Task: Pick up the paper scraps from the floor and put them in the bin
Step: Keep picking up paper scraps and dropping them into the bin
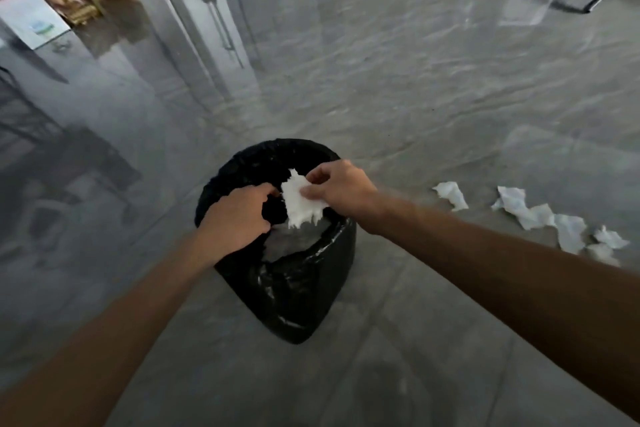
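White paper scrap (300, 200) pinched in right hand (341, 187) over black-lined bin (287, 291), left hand (237, 217) curled at 9 o'clock, grip unclear, loose scraps (540, 215) at 3 o'clock.

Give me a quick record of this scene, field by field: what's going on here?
setting: glossy grey floor
bin: black bag-lined bin, standing on the floor
right hand: pinching a white paper scrap over the bin's opening
left hand: at the bin's near rim, grip on it unclear
left on floor: several scraps to the bin's right
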`<state>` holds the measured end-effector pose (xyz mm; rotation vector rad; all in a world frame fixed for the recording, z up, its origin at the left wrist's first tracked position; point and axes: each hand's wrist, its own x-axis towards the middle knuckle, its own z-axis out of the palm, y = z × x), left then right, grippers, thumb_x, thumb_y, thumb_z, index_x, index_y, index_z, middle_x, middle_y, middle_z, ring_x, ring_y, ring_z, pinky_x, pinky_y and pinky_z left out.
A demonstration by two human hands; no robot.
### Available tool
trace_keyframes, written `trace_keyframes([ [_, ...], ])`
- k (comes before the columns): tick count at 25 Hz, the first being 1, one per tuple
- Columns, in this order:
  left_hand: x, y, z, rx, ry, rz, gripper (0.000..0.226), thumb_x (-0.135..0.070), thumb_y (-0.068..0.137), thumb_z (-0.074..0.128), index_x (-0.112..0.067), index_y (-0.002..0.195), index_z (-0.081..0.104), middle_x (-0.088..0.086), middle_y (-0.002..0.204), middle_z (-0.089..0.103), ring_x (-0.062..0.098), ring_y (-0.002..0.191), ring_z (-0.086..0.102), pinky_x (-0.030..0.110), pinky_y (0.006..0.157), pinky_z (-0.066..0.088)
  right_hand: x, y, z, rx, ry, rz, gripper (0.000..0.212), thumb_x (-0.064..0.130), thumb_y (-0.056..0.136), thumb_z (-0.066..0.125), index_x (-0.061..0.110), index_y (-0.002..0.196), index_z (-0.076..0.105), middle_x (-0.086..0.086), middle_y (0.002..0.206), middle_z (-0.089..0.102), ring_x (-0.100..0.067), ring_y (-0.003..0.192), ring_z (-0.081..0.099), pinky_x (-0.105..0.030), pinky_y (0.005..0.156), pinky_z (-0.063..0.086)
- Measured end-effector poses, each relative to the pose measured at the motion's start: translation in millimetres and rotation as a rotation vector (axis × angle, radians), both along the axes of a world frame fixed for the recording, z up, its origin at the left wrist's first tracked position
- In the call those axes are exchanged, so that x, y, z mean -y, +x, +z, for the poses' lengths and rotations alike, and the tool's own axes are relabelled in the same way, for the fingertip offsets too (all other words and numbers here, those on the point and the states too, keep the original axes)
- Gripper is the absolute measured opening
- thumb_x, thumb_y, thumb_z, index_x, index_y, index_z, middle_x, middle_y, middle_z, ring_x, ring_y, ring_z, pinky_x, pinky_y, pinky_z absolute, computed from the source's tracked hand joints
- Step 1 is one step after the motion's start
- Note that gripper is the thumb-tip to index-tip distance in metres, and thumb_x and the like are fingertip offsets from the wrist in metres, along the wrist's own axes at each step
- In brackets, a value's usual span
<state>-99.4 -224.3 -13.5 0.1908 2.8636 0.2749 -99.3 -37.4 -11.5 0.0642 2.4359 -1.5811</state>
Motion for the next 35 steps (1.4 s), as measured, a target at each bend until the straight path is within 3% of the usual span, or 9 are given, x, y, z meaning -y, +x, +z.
trace_keyframes([
  [4,-42,-5,29,-0.229,0.143,-0.009,0.050,-0.007,0.077,0.059,-0.032,0.120,0.052,-0.002,0.116,0.063,0.026,0.098,0.063,0.045,0.082,0.053,-32,3,0,-0.033,-0.047,-0.023,0.038,0.020,0.076,0.073,0.016,0.113,0.068,-0.003,0.112,0.070,-0.016,0.100,0.066,-0.034,0.091,0.054],
  [9,-133,-11,39,-0.206,0.281,-0.186,0.049,-0.005,0.075,0.054,-0.032,0.116,0.053,-0.005,0.123,0.060,0.021,0.108,0.059,0.037,0.089,0.049,-147,21,-18,0.003,-0.060,-0.248,0.017,0.005,0.079,0.067,0.019,0.088,0.069,-0.012,0.091,0.073,-0.020,0.079,0.067,-0.033,0.075,0.057],
  [13,-214,-16,6,-0.078,0.346,-0.352,0.038,-0.017,0.077,0.060,-0.027,0.114,0.057,-0.001,0.122,0.062,0.023,0.105,0.059,0.035,0.087,0.048,-246,65,-73,0.152,0.279,-0.328,0.015,0.008,0.079,0.066,0.010,0.093,0.071,-0.011,0.087,0.072,-0.021,0.073,0.065,-0.025,0.063,0.047],
  [17,-282,-31,-59,0.141,0.321,-0.358,0.037,-0.021,0.078,0.065,-0.022,0.114,0.060,0.004,0.121,0.064,0.026,0.107,0.060,0.036,0.090,0.049,-298,88,-140,0.203,0.603,-0.319,0.035,0.017,0.078,0.070,0.013,0.113,0.065,-0.009,0.114,0.066,-0.024,0.102,0.060,-0.023,0.075,0.036],
  [20,-311,-50,-110,0.189,0.258,-0.334,0.045,-0.022,0.078,0.069,-0.018,0.121,0.057,0.011,0.127,0.059,0.029,0.113,0.057,0.032,0.087,0.044,-300,79,-178,0.134,0.669,-0.253,0.045,0.023,0.079,0.069,0.019,0.123,0.057,-0.008,0.126,0.056,-0.028,0.111,0.057,-0.034,0.086,0.045],
  [26,-349,-80,-184,0.046,0.091,-0.313,0.054,-0.032,0.083,0.064,-0.019,0.133,0.047,0.019,0.135,0.047,0.041,0.122,0.046,0.044,0.099,0.041,-305,82,-217,0.001,0.637,-0.292,0.005,0.019,0.080,0.061,0.017,0.085,0.063,-0.006,0.093,0.064,-0.030,0.084,0.062,-0.035,0.065,0.046],
  [30,-360,-84,-208,-0.046,0.150,-0.335,0.023,-0.021,0.085,0.061,-0.008,0.104,0.061,0.020,0.117,0.059,0.038,0.108,0.055,0.040,0.084,0.045,-366,82,-213,-0.113,0.753,-0.533,0.008,0.017,0.079,0.064,0.014,0.086,0.066,-0.009,0.103,0.062,-0.030,0.097,0.055,-0.037,0.074,0.046],
  [33,-367,-80,-208,-0.133,0.330,-0.300,0.011,-0.015,0.085,0.060,-0.007,0.079,0.066,0.020,0.088,0.070,0.036,0.083,0.064,0.035,0.066,0.040,-393,74,-215,-0.053,0.833,-0.423,0.008,0.011,0.080,0.062,0.008,0.086,0.066,-0.013,0.107,0.061,-0.034,0.101,0.053,-0.040,0.083,0.044],
  [35,-384,-76,-202,-0.181,0.448,-0.365,0.011,-0.017,0.084,0.063,-0.008,0.078,0.066,0.015,0.092,0.069,0.032,0.086,0.063,0.031,0.069,0.038,-389,73,-220,-0.070,0.814,-0.350,0.009,0.004,0.080,0.057,0.006,0.083,0.065,-0.015,0.097,0.062,-0.034,0.095,0.056,-0.042,0.083,0.045],
])
